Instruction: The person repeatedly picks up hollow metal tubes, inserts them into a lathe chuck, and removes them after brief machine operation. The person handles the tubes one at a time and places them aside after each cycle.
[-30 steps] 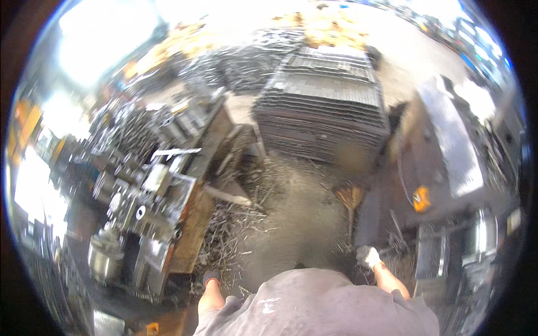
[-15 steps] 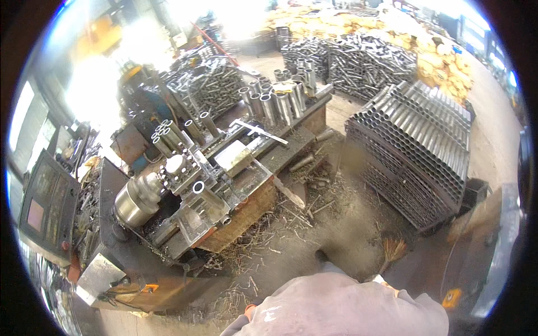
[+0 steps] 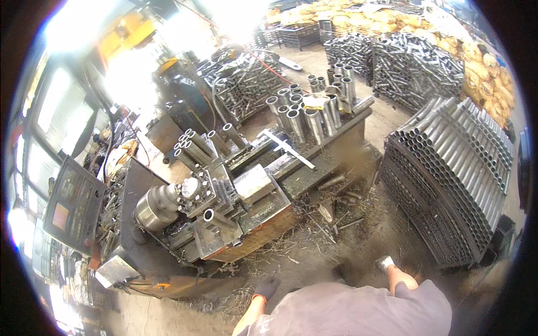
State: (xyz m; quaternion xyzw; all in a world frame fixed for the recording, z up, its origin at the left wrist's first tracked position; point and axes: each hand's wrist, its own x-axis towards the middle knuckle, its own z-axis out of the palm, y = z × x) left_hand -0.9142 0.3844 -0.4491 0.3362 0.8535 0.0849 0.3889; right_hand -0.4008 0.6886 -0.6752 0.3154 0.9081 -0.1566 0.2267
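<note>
As I look down through the head camera, the left hand (image 3: 267, 287), in a dark glove with an orange cuff, hangs low over the floor (image 3: 168, 311), in front of the lathe (image 3: 258, 232) and apart from it. I cannot tell whether its fingers are spread or curled. The right hand (image 3: 384, 263), covered in white, is nearest to the dark rack (image 3: 426, 207) of stacked tubes (image 3: 459, 162) and does not touch it; its grip is too small for me to judge.

On the lathe I see a short tube (image 3: 224, 223) lying at a slant on the near corner, its open end toward the steel chuck (image 3: 157, 207). A long caliper-like tool (image 3: 287, 148) rests across the bed farther off, just beside a cluster of upright tubes (image 3: 297, 126). To my left stands a tilted control panel (image 3: 70, 204). Beyond the lathe are crates of metal pieces (image 3: 417, 73) and yellow sacks (image 3: 476, 78).
</note>
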